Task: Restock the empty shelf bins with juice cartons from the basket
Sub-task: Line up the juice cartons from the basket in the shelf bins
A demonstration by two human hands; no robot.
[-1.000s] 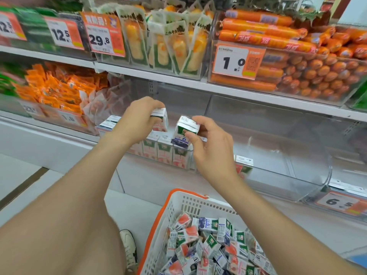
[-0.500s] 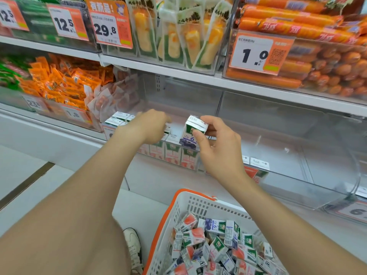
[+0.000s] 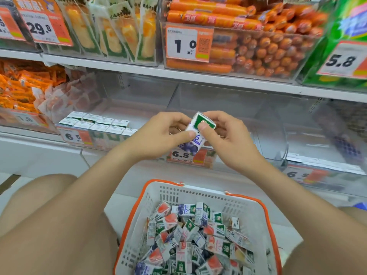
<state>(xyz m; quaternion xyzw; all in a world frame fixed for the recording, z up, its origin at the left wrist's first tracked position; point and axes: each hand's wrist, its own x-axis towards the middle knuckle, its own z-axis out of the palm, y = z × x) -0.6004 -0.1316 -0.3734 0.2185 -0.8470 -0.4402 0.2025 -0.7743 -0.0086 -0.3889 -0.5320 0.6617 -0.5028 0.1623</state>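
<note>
pinching one carton [image 3: 198, 138] between them, left hand [image 3: 158, 133] and right hand [image 3: 228, 135] hover before the empty bin [image 3: 264, 124]; risk: slack thumbs may drop it into the basket [image 3: 200, 190].

The scene is taken in a single wide-angle view worn at head height, faced forward and tilted down toward the shelving. The upper shelf [image 3: 198, 76] is seen close and nearly head-on, its front edge sloping down to the right. The basket [image 3: 200, 188] is looked into from above at the frame's bottom edge. The left hand [image 3: 156, 135] and right hand [image 3: 232, 139], with the juice carton [image 3: 193, 126] between them, are caught near the centre, close to the lens.
</note>
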